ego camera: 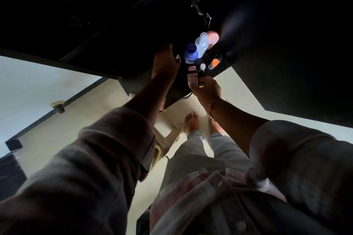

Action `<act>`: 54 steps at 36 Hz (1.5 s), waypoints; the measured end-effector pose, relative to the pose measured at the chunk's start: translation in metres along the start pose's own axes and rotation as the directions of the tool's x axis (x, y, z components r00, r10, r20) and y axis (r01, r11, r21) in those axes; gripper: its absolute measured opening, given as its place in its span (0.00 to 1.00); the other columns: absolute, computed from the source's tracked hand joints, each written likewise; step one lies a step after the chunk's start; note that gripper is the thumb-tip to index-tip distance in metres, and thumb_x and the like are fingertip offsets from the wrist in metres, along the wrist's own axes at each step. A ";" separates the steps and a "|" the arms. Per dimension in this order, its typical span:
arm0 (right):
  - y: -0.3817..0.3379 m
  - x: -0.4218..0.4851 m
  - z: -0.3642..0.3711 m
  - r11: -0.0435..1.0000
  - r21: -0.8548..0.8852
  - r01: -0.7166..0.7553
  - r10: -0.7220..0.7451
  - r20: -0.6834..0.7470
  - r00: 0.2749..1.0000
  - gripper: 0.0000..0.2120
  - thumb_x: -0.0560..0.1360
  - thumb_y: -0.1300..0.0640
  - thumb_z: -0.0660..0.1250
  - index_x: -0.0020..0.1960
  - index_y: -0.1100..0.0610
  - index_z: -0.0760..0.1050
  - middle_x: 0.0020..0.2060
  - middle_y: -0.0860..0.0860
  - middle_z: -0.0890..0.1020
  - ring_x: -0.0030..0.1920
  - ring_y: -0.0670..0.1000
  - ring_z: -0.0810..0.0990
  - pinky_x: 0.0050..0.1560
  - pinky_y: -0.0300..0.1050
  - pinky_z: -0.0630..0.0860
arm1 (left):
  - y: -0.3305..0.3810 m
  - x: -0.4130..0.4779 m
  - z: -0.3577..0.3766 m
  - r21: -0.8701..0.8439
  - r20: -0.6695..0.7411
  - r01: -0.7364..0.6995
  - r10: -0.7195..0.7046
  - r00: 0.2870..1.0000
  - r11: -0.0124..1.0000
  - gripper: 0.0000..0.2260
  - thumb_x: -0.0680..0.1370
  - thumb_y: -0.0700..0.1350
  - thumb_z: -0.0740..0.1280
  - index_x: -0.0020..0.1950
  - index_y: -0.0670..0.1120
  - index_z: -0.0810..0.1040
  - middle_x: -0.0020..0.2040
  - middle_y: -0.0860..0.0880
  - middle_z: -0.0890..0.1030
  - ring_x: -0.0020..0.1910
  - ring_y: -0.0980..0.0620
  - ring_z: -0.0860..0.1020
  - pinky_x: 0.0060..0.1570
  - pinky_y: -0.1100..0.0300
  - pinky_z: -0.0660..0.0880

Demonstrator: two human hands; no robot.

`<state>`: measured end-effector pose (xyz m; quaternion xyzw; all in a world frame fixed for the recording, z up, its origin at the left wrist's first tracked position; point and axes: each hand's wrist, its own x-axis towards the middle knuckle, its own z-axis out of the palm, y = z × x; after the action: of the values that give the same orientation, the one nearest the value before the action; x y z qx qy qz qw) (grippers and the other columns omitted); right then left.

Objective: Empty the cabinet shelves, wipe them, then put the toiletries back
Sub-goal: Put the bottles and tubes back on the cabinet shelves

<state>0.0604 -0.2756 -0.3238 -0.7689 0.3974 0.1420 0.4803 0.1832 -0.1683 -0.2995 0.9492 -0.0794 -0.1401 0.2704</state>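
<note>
The dark cabinet shelf (162, 82) sits ahead of me and its interior is almost black. On it stand a blue bottle (190, 54), a clear bottle with a pale cap (201, 44) and a pink container (213, 39). A small bottle with an orange cap (215, 62) and a small white-capped item (202, 66) are close by. My right hand (207, 89) grips a pink labelled bottle (192, 76) at the shelf's front edge. My left hand (165, 61) reaches onto the shelf just left of the blue bottle, holding a small item (178, 58) that is hard to make out.
A metal hinge (200, 10) glints on the open cabinet door above. Below are a pale floor (107, 105), my bare feet (192, 120) and a light plastic stool (168, 137). A round knob (57, 105) sits on a dark rail at left.
</note>
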 end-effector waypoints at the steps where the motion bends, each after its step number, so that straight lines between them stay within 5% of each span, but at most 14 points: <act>1: 0.000 0.000 0.000 1.000 -0.005 0.005 -0.005 0.005 1.000 0.13 0.69 0.45 0.71 0.48 0.52 0.80 0.43 0.50 0.85 0.46 0.54 0.82 0.49 0.52 0.79 | 0.000 0.000 0.000 -0.004 -0.002 -0.011 0.011 1.000 1.000 0.24 0.76 0.46 0.71 0.69 0.43 0.70 0.63 0.43 0.77 0.62 0.48 0.77 0.57 0.60 0.75; 7: -0.005 -0.002 0.000 1.000 0.005 0.004 -0.004 0.006 1.000 0.10 0.68 0.47 0.72 0.46 0.50 0.79 0.43 0.51 0.85 0.46 0.54 0.82 0.49 0.55 0.80 | -0.001 -0.002 0.001 -0.054 -0.006 -0.020 0.019 1.000 0.998 0.30 0.73 0.45 0.74 0.71 0.41 0.68 0.67 0.42 0.74 0.67 0.45 0.73 0.64 0.54 0.74; 13: -0.006 -0.002 0.000 1.000 -0.001 -0.013 0.013 -0.002 1.000 0.12 0.67 0.46 0.72 0.46 0.50 0.79 0.43 0.51 0.85 0.46 0.55 0.82 0.49 0.55 0.80 | -0.003 -0.007 0.000 -0.078 -0.004 0.010 -0.011 1.000 0.997 0.31 0.72 0.44 0.75 0.72 0.42 0.67 0.67 0.43 0.74 0.68 0.47 0.72 0.60 0.65 0.67; 18: -0.007 -0.007 0.000 0.997 0.016 -0.082 0.082 -0.034 0.996 0.20 0.66 0.44 0.74 0.53 0.53 0.77 0.47 0.53 0.83 0.47 0.56 0.82 0.48 0.54 0.79 | -0.011 -0.016 -0.006 -0.112 -0.080 0.024 -0.034 0.996 0.993 0.24 0.76 0.45 0.71 0.70 0.42 0.69 0.63 0.44 0.77 0.63 0.49 0.76 0.59 0.62 0.74; 24: 0.030 0.007 0.021 0.957 0.182 -0.228 0.220 0.061 0.974 0.26 0.53 0.32 0.71 0.45 0.44 0.71 0.43 0.49 0.82 0.46 0.54 0.84 0.48 0.55 0.82 | -0.053 -0.044 -0.018 -0.088 -0.207 0.129 -0.145 0.968 0.988 0.13 0.81 0.43 0.62 0.65 0.44 0.74 0.60 0.48 0.78 0.60 0.54 0.75 0.61 0.61 0.74; 26: 0.017 -0.008 0.019 0.947 0.206 -0.248 0.236 0.083 0.968 0.22 0.58 0.34 0.73 0.42 0.47 0.73 0.38 0.51 0.84 0.43 0.54 0.84 0.49 0.57 0.82 | -0.070 -0.060 -0.024 -0.115 -0.256 0.194 -0.218 0.942 0.974 0.13 0.80 0.41 0.63 0.64 0.44 0.75 0.61 0.47 0.77 0.61 0.52 0.73 0.59 0.69 0.68; 28: 0.006 -0.022 0.023 0.950 0.183 -0.252 0.232 0.126 0.965 0.14 0.67 0.43 0.74 0.40 0.51 0.76 0.34 0.53 0.84 0.39 0.54 0.85 0.49 0.58 0.82 | -0.087 -0.077 -0.028 -0.148 -0.285 0.266 -0.299 0.911 0.953 0.14 0.79 0.40 0.64 0.64 0.44 0.75 0.61 0.45 0.76 0.61 0.47 0.73 0.60 0.61 0.71; 30: -0.001 -0.034 0.029 0.951 0.174 -0.257 0.224 0.189 0.956 0.10 0.71 0.47 0.74 0.38 0.52 0.78 0.35 0.54 0.84 0.39 0.54 0.85 0.50 0.58 0.82 | -0.102 -0.092 -0.029 -0.165 -0.275 0.341 -0.375 0.885 0.925 0.15 0.78 0.41 0.65 0.64 0.44 0.75 0.59 0.43 0.76 0.59 0.44 0.74 0.59 0.51 0.74; 37: -0.008 -0.048 0.062 0.990 0.050 -0.134 0.103 0.400 0.911 0.06 0.70 0.48 0.71 0.34 0.40 0.81 0.38 0.54 0.84 0.44 0.57 0.85 0.52 0.62 0.80 | -0.132 -0.123 -0.029 -0.214 -0.138 0.560 -0.592 0.794 0.801 0.20 0.78 0.46 0.68 0.69 0.43 0.73 0.64 0.41 0.72 0.63 0.42 0.73 0.65 0.50 0.70; 43: -0.018 -0.046 0.078 0.993 -0.085 -0.076 0.105 0.428 0.898 0.09 0.72 0.52 0.68 0.34 0.51 0.79 0.36 0.52 0.83 0.45 0.57 0.85 0.52 0.58 0.81 | -0.143 -0.130 -0.032 -0.254 -0.091 0.559 -0.595 0.799 0.789 0.19 0.77 0.48 0.69 0.66 0.44 0.76 0.61 0.43 0.75 0.56 0.45 0.78 0.61 0.52 0.74; 47: -0.008 -0.043 0.089 0.998 -0.008 -0.057 0.056 0.401 0.915 0.06 0.68 0.47 0.68 0.36 0.46 0.83 0.32 0.49 0.83 0.38 0.54 0.84 0.47 0.58 0.83 | -0.141 -0.128 -0.033 -0.282 -0.069 0.552 -0.591 0.804 0.784 0.18 0.77 0.48 0.69 0.66 0.45 0.76 0.59 0.44 0.76 0.51 0.48 0.79 0.52 0.60 0.74; 50: -0.008 -0.044 0.090 0.995 0.023 -0.094 0.077 0.395 0.915 0.07 0.70 0.51 0.70 0.35 0.50 0.83 0.30 0.49 0.82 0.35 0.52 0.83 0.47 0.58 0.83 | -0.139 -0.127 -0.032 -0.297 -0.065 0.562 -0.604 0.794 0.772 0.18 0.77 0.49 0.70 0.66 0.46 0.76 0.59 0.45 0.77 0.48 0.49 0.80 0.47 0.62 0.72; 54: -0.006 -0.044 0.089 0.995 0.008 -0.100 0.089 0.388 0.917 0.07 0.69 0.50 0.69 0.33 0.46 0.82 0.34 0.51 0.85 0.39 0.54 0.85 0.48 0.58 0.83 | -0.133 -0.126 -0.030 -0.360 -0.086 0.557 -0.620 0.780 0.749 0.16 0.76 0.49 0.70 0.62 0.47 0.77 0.57 0.47 0.80 0.51 0.50 0.80 0.45 0.63 0.71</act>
<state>0.0509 -0.1776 -0.3379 -0.6991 0.3333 0.3085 0.5523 0.0832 -0.0137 -0.3185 0.8786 0.2761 -0.1332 0.3662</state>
